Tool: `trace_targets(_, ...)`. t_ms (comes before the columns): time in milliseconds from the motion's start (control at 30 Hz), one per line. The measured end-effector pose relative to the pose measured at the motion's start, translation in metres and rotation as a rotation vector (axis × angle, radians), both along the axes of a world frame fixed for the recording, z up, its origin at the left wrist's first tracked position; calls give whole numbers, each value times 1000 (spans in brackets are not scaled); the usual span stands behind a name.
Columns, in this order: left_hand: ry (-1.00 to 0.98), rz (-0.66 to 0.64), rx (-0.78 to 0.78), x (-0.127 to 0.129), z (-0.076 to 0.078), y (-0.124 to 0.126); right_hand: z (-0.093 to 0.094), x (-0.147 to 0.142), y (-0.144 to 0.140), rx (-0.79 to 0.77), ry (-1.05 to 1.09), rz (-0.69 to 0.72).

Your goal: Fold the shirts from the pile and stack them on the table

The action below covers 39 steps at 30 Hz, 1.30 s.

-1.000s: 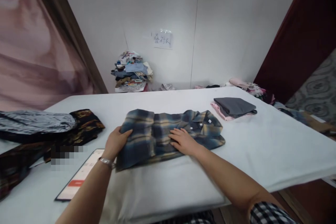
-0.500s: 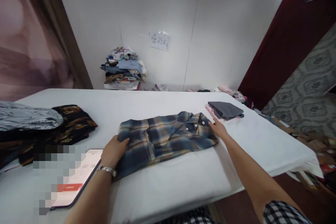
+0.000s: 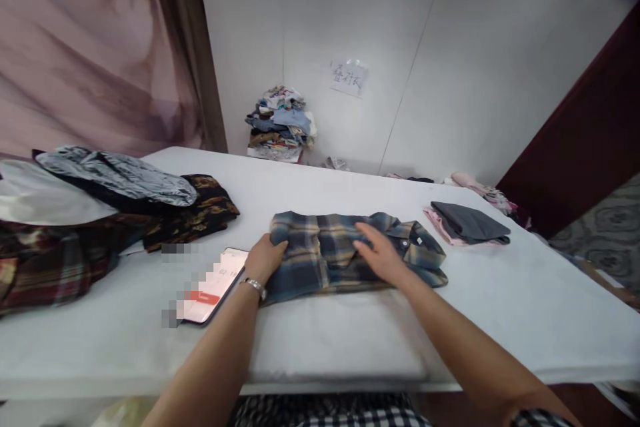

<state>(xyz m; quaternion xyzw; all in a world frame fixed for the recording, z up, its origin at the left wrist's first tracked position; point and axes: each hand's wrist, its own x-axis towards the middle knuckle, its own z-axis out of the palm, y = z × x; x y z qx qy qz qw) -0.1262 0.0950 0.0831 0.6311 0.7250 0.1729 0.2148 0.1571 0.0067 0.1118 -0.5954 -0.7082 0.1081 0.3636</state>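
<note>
A blue, tan and dark plaid shirt [image 3: 300, 267] lies folded into a long strip on the white table, its collar and buttons toward the right. At its left end, my left hand [image 3: 267, 259] grips the edge, thumb on top and the other fingers mostly hidden. My right hand [image 3: 379, 252] is over the middle of the shirt, left of the collar, with its fingers stretched out and apart. Whether those fingertips touch the cloth I cannot tell. A phone [image 3: 215, 287] with a lit screen lies just left of my left wrist.
At the left is a heap of clothes [image 3: 120, 177], with a black patterned garment [image 3: 200, 210] on its right side. A folded grey garment [image 3: 470, 221] rests on a pink one at the right. Behind the white table [image 3: 320, 340], a clothes stack [image 3: 283, 121] stands against the wall.
My right hand has left the shirt's collar end and moved left over its middle, fingers spread. My left hand stays at the left end. The camera view has turned to the left.
</note>
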Motion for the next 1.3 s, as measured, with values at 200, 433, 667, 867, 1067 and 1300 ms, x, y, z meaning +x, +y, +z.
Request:
trace_targets(200,-17,4,9,0,-1,-2,5,-115,4,-56,309,330)
trace_targets(433,-35,-7,14,-2,-1,-1,-26,-122,12,-327,325,224)
trace_targets(667,-66,-5,15,-1,-2,0,-38,-80,1,-292,193,50)
trace_targets(867,-81,6,36,-2,-3,-2,-12,-122,-25,7,351,291)
trace_targets(1067,-149,21,19,-7,-3,5,-32,-106,-45,-63,-23,283)
trace_targets(1300,-201,54,12,-6,-5,7,-37,-67,-49,135,-157,127)
